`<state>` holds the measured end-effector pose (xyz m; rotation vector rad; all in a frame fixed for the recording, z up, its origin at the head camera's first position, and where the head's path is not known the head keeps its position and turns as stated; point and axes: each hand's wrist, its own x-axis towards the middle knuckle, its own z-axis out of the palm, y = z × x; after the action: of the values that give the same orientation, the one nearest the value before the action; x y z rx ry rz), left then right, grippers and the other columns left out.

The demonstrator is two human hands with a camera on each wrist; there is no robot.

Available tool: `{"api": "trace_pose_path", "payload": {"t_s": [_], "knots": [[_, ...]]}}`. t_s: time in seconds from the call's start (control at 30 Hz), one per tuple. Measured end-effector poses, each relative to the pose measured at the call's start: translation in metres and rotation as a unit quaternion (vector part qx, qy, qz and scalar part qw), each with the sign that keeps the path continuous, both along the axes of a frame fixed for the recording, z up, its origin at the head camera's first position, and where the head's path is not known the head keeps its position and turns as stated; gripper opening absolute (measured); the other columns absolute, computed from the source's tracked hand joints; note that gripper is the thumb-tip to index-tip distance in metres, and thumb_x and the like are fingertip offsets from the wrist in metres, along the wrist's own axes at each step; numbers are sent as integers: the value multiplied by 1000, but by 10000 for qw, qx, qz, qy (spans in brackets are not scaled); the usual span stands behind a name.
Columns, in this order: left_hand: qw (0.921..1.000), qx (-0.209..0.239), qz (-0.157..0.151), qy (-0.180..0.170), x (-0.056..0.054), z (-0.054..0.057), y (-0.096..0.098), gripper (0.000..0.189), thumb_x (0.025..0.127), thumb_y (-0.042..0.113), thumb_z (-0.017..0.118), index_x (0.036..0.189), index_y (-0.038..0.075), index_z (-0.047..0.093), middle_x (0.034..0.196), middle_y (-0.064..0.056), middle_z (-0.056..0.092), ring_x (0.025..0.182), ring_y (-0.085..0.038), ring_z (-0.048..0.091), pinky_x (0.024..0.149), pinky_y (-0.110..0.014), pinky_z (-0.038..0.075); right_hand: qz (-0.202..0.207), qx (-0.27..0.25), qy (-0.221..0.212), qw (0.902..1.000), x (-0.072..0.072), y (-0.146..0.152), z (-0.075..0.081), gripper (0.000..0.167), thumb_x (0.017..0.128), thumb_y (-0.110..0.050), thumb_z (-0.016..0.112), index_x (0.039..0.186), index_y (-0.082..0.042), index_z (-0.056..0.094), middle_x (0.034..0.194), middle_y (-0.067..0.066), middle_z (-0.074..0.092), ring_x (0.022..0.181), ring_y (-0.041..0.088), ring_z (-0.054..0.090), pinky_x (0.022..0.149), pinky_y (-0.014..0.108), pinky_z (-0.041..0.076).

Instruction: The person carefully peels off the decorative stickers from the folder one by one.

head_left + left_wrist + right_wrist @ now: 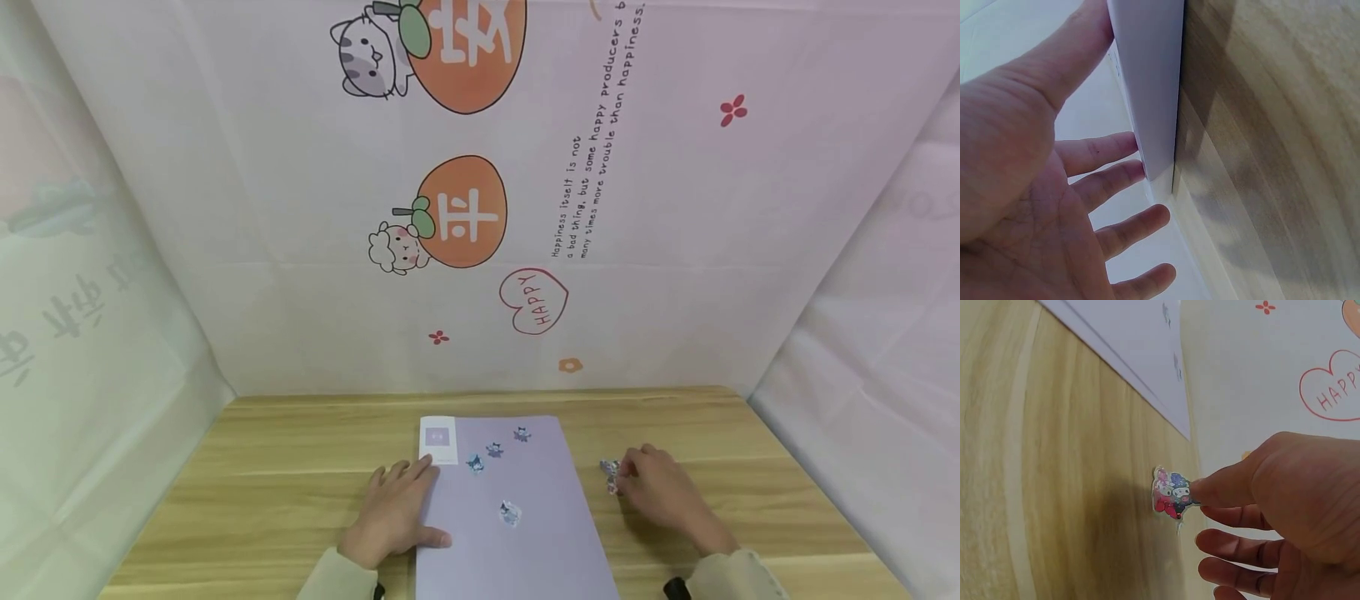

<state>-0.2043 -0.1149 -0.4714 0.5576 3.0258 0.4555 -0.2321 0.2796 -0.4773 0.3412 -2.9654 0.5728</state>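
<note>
A pale purple folder-like booklet lies flat, bearing several small cartoon stickers such as the one near its middle. My left hand rests along its left edge, thumb on the cover and fingers spread toward the white label. In the left wrist view, the thumb and two fingertips touch the booklet's edge. Right of the booklet, my right hand pinches a glittery cartoon sticker between thumb and index finger, close over the table. Its other fingers are loosely bent.
The wooden table runs back to a white printed cloth hanging behind it. More white cloth hangs at both sides. Wood surface shows on either side of the booklet.
</note>
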Motion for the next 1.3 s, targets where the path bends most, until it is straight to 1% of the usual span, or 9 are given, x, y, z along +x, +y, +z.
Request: {"api": "trace_pose_path", "payload": {"t_s": [0.17,0.33,0.6,0.83,0.97,1.1,1.3], "knots": [[10000,-10,0,11,0,1,0,96,63,55,90,138,5,58,151,-19,48,133,-49,45,109,-74,29,-77,58,-108,9999,-1,2,0,11,85,-14,76,86,-13,66,90,2,60,86,22,55,79,50,52],[10000,-23,-15,12,-1,0,0,96,63,56,89,139,5,57,152,-19,47,133,-49,45,109,-73,30,-153,119,-211,9996,-2,2,-2,12,86,-16,77,87,-14,66,90,2,59,86,22,55,79,50,52],[10000,-21,-40,23,0,0,-1,97,63,56,89,139,4,57,152,-19,47,134,-49,45,109,-73,29,-161,268,-255,9992,-4,3,-6,18,86,-23,80,92,-11,67,88,1,57,83,21,53,75,47,49],[10000,-44,-22,-24,-1,0,0,97,64,56,89,139,5,57,152,-18,47,134,-48,45,109,-73,29,-209,245,-258,9991,-5,5,-10,21,85,-24,81,92,-11,67,88,2,57,83,22,53,75,49,48],[10000,-49,-17,-33,-1,1,0,97,64,56,89,139,5,57,152,-18,47,134,-48,45,109,-73,29,-285,192,-346,9988,-6,5,-10,20,86,-24,80,93,-11,67,89,2,57,83,23,52,77,50,46],[10000,-29,-9,-20,-1,1,0,97,63,55,90,139,5,57,152,-18,47,134,-48,45,109,-73,29,-396,120,-412,9983,-6,5,-10,20,85,-24,80,92,-11,67,90,3,57,85,25,53,81,55,45],[10000,-10,13,-27,0,1,0,97,63,55,90,139,5,56,153,-18,47,134,-48,44,110,-73,28,-573,169,-374,9975,-7,5,-9,20,83,-23,81,89,-12,65,89,4,57,86,28,54,84,61,43]]}}
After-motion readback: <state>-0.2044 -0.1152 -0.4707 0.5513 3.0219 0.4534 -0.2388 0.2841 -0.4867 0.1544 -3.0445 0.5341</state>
